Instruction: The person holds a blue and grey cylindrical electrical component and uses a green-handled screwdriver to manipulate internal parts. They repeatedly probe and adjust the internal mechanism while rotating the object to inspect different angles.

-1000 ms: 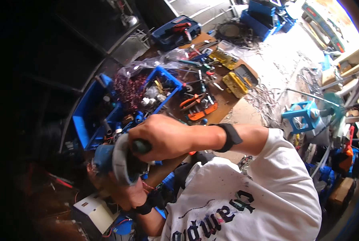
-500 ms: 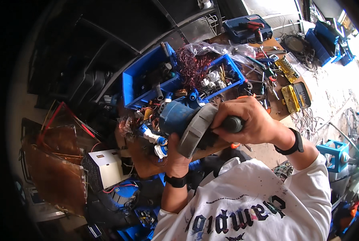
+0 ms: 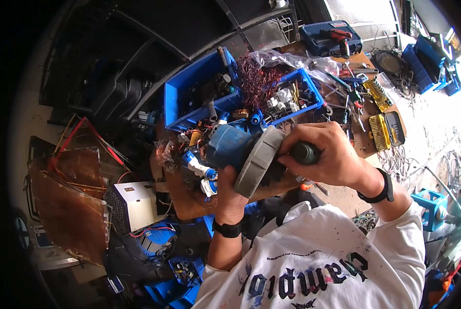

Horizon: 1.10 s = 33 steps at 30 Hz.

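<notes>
In the head view, the left hand [image 3: 232, 193] cups a blue fitting [image 3: 230, 146] and its grey ring [image 3: 259, 161] above the desk [image 3: 183, 200] near its front edge, apparently to steady them; the right hand [image 3: 329, 153] clasps a dark-handled tool [image 3: 305, 153], tip hidden, seemingly aimed into the ring.

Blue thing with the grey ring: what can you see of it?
The blue piece is scuffed, stubby, apparently plastic, with a thick, faceted grey ring. It is tilted above the workbench, ring toward the right. The left hand holds it from the near side; the right hand, gripping a dark handle, is at the ring.
</notes>
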{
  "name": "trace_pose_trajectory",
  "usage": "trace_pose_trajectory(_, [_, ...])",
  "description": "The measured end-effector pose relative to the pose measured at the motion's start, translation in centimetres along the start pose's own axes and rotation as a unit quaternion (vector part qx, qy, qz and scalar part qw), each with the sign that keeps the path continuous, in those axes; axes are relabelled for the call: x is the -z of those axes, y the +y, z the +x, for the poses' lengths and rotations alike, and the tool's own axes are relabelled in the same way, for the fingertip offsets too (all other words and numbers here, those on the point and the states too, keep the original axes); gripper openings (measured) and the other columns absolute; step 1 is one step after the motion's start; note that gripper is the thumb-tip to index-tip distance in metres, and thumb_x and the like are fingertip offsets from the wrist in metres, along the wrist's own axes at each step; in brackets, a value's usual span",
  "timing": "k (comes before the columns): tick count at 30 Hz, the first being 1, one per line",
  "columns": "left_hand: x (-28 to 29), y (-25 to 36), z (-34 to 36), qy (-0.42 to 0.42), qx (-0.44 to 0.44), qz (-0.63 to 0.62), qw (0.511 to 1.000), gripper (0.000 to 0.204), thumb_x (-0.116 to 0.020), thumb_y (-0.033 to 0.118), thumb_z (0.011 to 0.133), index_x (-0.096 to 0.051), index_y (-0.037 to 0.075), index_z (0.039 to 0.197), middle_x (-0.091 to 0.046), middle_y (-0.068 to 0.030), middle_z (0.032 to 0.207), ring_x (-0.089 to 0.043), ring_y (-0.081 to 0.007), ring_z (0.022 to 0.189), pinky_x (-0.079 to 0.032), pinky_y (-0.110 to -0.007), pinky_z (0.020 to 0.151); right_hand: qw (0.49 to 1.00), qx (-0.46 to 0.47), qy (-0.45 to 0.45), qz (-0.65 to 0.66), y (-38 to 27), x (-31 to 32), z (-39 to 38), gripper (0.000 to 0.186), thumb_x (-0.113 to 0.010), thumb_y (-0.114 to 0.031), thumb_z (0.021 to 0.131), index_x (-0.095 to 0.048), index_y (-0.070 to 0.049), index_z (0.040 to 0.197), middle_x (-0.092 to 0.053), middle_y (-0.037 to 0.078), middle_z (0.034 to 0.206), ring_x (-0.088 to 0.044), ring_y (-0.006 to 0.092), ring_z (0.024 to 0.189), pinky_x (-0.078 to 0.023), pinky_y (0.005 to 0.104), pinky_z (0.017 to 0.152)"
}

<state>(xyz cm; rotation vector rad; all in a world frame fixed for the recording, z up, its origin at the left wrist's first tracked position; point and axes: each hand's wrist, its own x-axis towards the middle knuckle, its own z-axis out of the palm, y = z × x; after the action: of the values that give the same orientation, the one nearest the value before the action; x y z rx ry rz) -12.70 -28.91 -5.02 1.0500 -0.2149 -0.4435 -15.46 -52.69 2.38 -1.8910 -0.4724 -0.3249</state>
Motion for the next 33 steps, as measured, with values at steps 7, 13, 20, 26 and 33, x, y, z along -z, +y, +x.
trace_pose_trajectory(7, [-2.3,1.1,0.4,0.002,0.005,0.015,1.0,0.083,-0.055,0.063,0.083,-0.044,-0.002,0.133,-0.053,-0.0137,0.132,-0.052,-0.025,0.12,-0.041,-0.039,0.103,0.997,0.069,-0.025,0.037,0.9,0.3,0.0,0.016,-0.074,-0.008,0.071,-0.062,-0.007,0.082,-0.063,0.007,0.076,-0.064,0.0268,0.071,-0.05,0.034,0.063])
trace_pose_trajectory(13, [-2.8,1.3,0.9,-0.039,0.023,0.011,0.999,0.075,-0.043,0.06,0.089,-0.044,0.001,0.135,-0.051,-0.0144,0.135,-0.05,-0.0279,0.123,-0.039,-0.043,0.105,0.994,0.09,-0.022,0.051,0.8,0.5,-0.1,0.02,-0.077,-0.008,0.07,-0.062,-0.007,0.084,-0.064,0.006,0.078,-0.064,0.0245,0.071,-0.05,0.033,0.063])
trace_pose_trajectory(20, [-0.6,0.7,0.0,-0.027,0.032,-0.072,0.997,0.067,-0.037,0.055,0.094,-0.044,0.004,0.137,-0.049,-0.0154,0.138,-0.049,-0.0316,0.125,-0.037,-0.047,0.108,0.938,0.051,0.231,0.254,0.4,2.8,-0.7,0.023,-0.073,-0.011,0.08,-0.057,-0.003,0.094,-0.061,0.006,0.08,-0.057,0.0102,0.066,-0.045,0.0239,0.058])
trace_pose_trajectory(26, [-0.5,0.3,-0.3,0.034,0.066,-0.171,0.983,0.076,-0.062,0.053,0.085,-0.043,-0.002,0.134,-0.053,-0.0165,0.132,-0.057,-0.0296,0.116,-0.046,-0.043,0.101,0.755,0.117,0.198,0.614,-1.7,6.3,0.5,0.031,-0.044,-0.036,0.101,-0.048,-0.005,0.102,-0.04,0.001,0.081,-0.037,0.0118,0.068,-0.035,0.0263,0.061])
trace_pose_trajectory(33, [-1.3,0.4,-0.2,0.025,0.077,-0.13,0.988,0.081,-0.064,0.056,0.081,-0.044,-0.002,0.133,-0.055,-0.0157,0.13,-0.058,-0.028,0.114,-0.048,-0.041,0.099,0.706,0.068,0.219,0.67,-1.4,5.0,1.2,0.031,-0.046,-0.036,0.1,-0.047,-0.006,0.1,-0.04,0.001,0.082,-0.037,0.0109,0.069,-0.035,0.0258,0.063])
